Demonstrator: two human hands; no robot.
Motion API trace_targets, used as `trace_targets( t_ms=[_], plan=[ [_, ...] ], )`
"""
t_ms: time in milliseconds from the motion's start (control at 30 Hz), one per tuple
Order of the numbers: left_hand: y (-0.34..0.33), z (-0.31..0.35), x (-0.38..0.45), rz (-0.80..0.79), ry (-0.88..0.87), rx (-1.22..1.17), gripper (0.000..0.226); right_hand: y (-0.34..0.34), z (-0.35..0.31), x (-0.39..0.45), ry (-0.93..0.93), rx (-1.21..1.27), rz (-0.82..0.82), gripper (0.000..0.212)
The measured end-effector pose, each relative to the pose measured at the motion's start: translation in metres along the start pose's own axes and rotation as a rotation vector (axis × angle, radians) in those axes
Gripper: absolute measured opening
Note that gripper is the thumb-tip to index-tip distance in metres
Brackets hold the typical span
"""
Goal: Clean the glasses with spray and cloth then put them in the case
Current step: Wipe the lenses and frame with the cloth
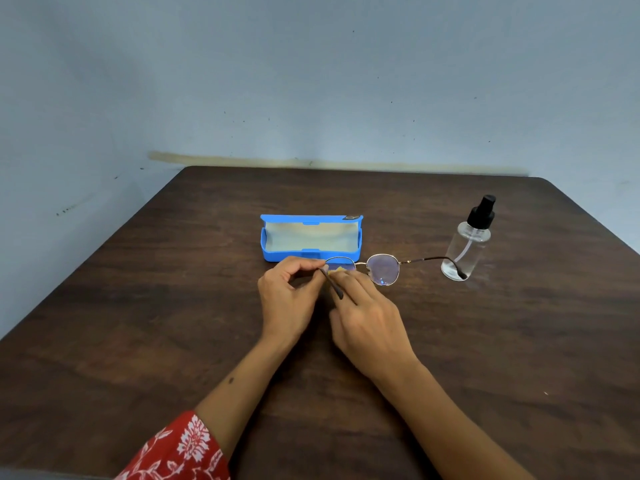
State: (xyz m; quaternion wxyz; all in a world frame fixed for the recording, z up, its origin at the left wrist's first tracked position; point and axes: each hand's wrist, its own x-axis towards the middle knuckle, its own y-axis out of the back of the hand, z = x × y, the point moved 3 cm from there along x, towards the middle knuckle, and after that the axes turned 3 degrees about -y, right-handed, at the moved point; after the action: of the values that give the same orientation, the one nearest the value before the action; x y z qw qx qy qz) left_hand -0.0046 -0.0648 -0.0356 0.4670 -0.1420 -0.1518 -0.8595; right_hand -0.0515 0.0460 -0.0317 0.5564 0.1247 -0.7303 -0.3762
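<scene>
Two hands work on the glasses (382, 270) above the table (138, 323).
Left hand (289, 299) pinches the frame's left end; right hand (367, 323) presses a yellow cloth (337, 270) to the left lens, fingers curled. Open blue case (311, 241) just behind; spray bottle (467, 242) stands right.

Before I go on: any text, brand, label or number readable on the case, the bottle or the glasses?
None can be read.
Blue case: a small dark badge at the lid's right corner, too small and blurred to read.
Spray bottle: clear, no label visible.
Glasses: no marking visible.
</scene>
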Motion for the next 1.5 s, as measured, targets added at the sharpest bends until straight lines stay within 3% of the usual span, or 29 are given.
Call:
trace_targets(
  t_ms=[133,333,500,667,833,1033,1200,1400,1500],
  plan=[
    [0.0,0.001,-0.001,-0.008,-0.004,-0.011,0.012,-0.002,0.006,0.004,-0.081,-0.049,-0.004,0.037],
    [0.0,0.0,-0.001,-0.003,-0.011,0.005,0.017,0.002,0.001,0.001,0.0,-0.003,0.011,0.036],
    [-0.001,0.002,-0.001,-0.019,-0.038,0.014,0.012,-0.003,0.01,0.005,-0.08,-0.061,-0.012,0.032],
    [-0.001,-0.001,-0.001,-0.02,-0.009,0.006,0.012,0.0,0.002,0.0,0.01,0.01,-0.005,0.036],
    [-0.002,0.003,-0.002,-0.018,-0.046,0.016,0.014,-0.005,0.013,0.005,-0.089,-0.058,-0.022,0.031],
    [-0.002,0.0,-0.001,-0.026,-0.022,0.011,0.012,0.001,0.002,0.001,0.013,0.013,-0.003,0.033],
    [-0.002,0.003,-0.001,-0.029,-0.05,0.024,0.014,-0.007,0.014,0.005,-0.119,-0.033,-0.032,0.032],
    [-0.001,0.001,-0.001,-0.03,-0.025,0.011,0.016,-0.001,0.003,0.002,0.003,-0.001,-0.003,0.035],
    [-0.002,0.003,-0.002,-0.029,-0.024,0.004,0.017,-0.005,0.012,0.006,-0.098,-0.039,-0.029,0.03]
  ],
)
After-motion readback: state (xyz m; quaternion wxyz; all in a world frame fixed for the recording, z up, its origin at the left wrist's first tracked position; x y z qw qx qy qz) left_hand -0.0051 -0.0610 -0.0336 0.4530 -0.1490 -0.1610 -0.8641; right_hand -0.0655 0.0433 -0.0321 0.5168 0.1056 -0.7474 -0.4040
